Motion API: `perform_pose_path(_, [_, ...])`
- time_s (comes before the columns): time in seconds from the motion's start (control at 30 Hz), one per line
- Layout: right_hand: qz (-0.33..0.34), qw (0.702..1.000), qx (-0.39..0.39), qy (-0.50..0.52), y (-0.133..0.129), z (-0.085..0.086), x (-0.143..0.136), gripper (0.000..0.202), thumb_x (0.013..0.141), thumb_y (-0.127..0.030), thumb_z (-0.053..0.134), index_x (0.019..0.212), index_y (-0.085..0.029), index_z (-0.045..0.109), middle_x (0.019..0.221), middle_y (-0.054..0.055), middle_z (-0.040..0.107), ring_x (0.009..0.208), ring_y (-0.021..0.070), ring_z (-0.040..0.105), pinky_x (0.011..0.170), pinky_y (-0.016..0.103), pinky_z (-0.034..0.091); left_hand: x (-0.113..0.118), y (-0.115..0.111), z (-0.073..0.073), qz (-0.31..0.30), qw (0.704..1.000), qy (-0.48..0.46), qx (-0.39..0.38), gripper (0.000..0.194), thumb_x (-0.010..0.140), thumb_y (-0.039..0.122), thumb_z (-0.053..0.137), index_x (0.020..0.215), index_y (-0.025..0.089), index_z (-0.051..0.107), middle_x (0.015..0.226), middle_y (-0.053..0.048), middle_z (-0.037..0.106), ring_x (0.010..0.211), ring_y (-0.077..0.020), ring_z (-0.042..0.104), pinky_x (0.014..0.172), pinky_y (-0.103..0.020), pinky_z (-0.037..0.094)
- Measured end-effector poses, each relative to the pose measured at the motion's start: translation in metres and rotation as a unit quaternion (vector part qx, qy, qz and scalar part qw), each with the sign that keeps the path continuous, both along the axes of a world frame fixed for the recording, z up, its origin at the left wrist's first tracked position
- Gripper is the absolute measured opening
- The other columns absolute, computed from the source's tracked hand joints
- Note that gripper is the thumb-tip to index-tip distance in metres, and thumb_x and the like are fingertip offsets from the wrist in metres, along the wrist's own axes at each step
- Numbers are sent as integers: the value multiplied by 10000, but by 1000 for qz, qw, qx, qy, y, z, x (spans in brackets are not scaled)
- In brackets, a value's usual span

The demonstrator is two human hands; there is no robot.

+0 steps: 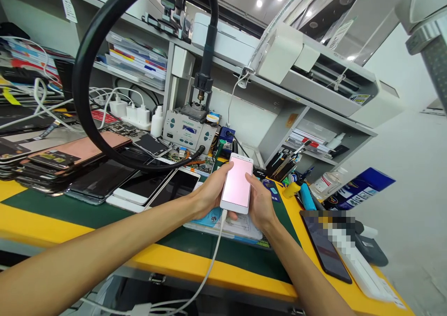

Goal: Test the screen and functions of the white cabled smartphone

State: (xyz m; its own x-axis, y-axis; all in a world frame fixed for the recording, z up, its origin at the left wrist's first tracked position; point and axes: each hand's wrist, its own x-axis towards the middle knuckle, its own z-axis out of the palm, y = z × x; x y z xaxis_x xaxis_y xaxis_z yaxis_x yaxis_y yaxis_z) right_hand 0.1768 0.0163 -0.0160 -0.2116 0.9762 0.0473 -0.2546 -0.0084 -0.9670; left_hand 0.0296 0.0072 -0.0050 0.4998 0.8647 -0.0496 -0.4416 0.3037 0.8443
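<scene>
A white phone (237, 184) with a lit, pale pink screen is held upright between both hands. My left hand (211, 190) grips its left edge, the thumb on the upper left of the screen. Along the right edge is my right hand (261, 199), its thumb on the screen's right side. A white cable (217, 251) is plugged into the phone's bottom end and runs down past the bench edge. Beneath the hands lies a flat stack of clear-covered papers (244, 227) on the green mat (195, 250).
Stacked phone parts (52, 162) and phones (139, 188) lie to the left. Behind stands a grey hot-air station (188, 132) under a looped black hose (80, 74). A dark tablet (326, 248), a bottle (328, 182) and a blue box (363, 188) sit at the right.
</scene>
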Motion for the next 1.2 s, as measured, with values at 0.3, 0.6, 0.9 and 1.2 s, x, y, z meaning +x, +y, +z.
perform_pose_path(0.3, [-26,1000,-6,-11,-4,4,-3,470,798,-431,683,1201,-194,629,1042,40,734,907,240,664,727,323,505,0,1,-2,1,1000,3,3,539,947,557,408,1186,125,623,874,-122,696,761,-286,659,413,-369,562])
perform_pose_path(0.6, [-23,999,1,-45,-6,6,-4,519,798,-402,687,1264,-192,596,1074,56,723,905,247,665,691,322,510,0,-2,-3,8,999,36,19,521,914,524,506,1236,131,617,834,-92,685,700,-243,650,432,-319,553])
perform_pose_path(0.9, [-13,997,0,-70,-7,8,-3,518,823,-377,667,1299,-200,565,1070,59,720,908,247,663,687,324,507,0,-2,-4,10,999,36,19,499,910,509,518,1218,132,624,795,-85,672,684,-239,646,432,-321,559])
perform_pose_path(1.2, [-16,998,2,-57,-6,8,-3,490,818,-371,672,1268,-195,586,1062,56,724,899,245,667,686,324,509,0,-2,-3,16,999,38,15,496,906,512,515,1195,128,638,832,-102,680,739,-263,651,439,-341,570])
